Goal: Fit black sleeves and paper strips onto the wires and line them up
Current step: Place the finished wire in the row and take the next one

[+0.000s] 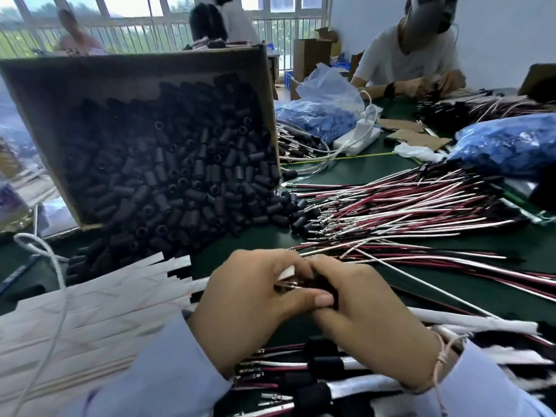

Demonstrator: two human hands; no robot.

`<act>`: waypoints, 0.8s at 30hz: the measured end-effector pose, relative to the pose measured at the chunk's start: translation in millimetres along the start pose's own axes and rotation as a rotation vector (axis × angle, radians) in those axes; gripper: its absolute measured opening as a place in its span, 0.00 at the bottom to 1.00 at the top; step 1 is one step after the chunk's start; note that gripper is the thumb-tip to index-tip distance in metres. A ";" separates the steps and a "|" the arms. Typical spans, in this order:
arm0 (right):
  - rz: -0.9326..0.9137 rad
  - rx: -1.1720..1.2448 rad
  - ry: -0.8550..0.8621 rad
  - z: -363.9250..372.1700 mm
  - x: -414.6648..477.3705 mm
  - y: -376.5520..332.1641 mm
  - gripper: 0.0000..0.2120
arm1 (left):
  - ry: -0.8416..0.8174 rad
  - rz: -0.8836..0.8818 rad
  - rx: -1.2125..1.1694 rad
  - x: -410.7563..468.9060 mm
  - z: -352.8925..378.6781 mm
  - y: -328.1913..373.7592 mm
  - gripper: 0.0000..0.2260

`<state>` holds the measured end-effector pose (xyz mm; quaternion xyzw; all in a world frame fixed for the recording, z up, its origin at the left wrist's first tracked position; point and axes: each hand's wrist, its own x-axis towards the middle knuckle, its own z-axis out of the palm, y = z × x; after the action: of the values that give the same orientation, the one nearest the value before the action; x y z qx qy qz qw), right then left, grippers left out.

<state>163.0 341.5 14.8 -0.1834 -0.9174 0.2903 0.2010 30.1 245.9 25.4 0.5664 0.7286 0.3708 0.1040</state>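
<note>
My left hand and my right hand meet at the middle of the table. The left pinches the metal-tipped wire ends and a white paper strip. The right grips a black sleeve on those wires, which trail off to the right. Black sleeves spill from a tipped cardboard box at the left. A heap of red, white and black wires lies at the right. White paper strips lie fanned at the lower left. Several finished wires with sleeves and paper lie below my hands.
Bags of blue parts sit at the right and another behind the box. A white power strip with a cable lies mid-table. A white cord crosses the paper strips. A person works opposite, others farther back.
</note>
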 end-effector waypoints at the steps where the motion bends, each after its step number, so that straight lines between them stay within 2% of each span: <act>1: -0.016 -0.055 0.025 -2.7 -0.2 0.9 0.05 | 0.018 0.014 -0.057 2.5 -3.0 -2.0 0.13; 2: -0.013 -0.129 0.061 -5.6 -0.2 2.3 0.03 | 0.045 0.021 -0.103 4.7 -6.8 -3.6 0.10; 5: 0.048 -0.405 0.079 -15.7 1.8 9.0 0.13 | 0.051 0.025 -0.153 9.7 -21.7 -8.2 0.09; 8: 0.032 -0.417 -0.117 -24.6 3.0 13.8 0.24 | -0.176 -0.080 -0.047 11.4 -38.1 -10.7 0.10; 10: 0.049 -0.387 -0.277 -31.4 3.3 20.2 0.34 | -0.360 -0.159 0.199 10.3 -46.0 -11.8 0.09; 12: 0.144 -0.411 -0.255 -39.5 5.5 29.4 0.41 | -0.549 -0.203 0.451 7.5 -51.5 -13.3 0.15; 14: 0.299 -0.546 -0.118 -49.7 11.1 42.1 0.39 | -0.673 -0.202 0.613 5.0 -53.5 -15.7 0.30; 16: 0.489 -0.702 -0.182 -54.6 15.9 54.7 0.29 | -0.640 -0.145 0.576 2.6 -44.7 -11.6 0.37; 18: 0.551 -0.648 -0.313 -50.8 18.5 64.7 0.18 | -0.474 -0.054 0.492 3.8 -21.1 -5.6 0.34; 19: 0.516 -0.592 -0.329 -48.2 19.8 67.6 0.15 | -0.409 -0.017 0.478 4.2 -5.8 -2.4 0.31; 22: 0.429 -0.575 -0.290 -43.2 20.2 70.4 0.14 | -0.396 0.056 0.501 -0.3 35.5 4.3 0.24; 24: 0.403 -0.552 -0.221 -42.8 17.9 70.4 0.08 | -0.405 0.077 0.508 -4.6 43.2 4.8 0.19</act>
<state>183.6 423.0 8.9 -0.3756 -0.9228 0.0835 -0.0178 60.0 260.3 -3.1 0.6638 0.7402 0.0606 0.0880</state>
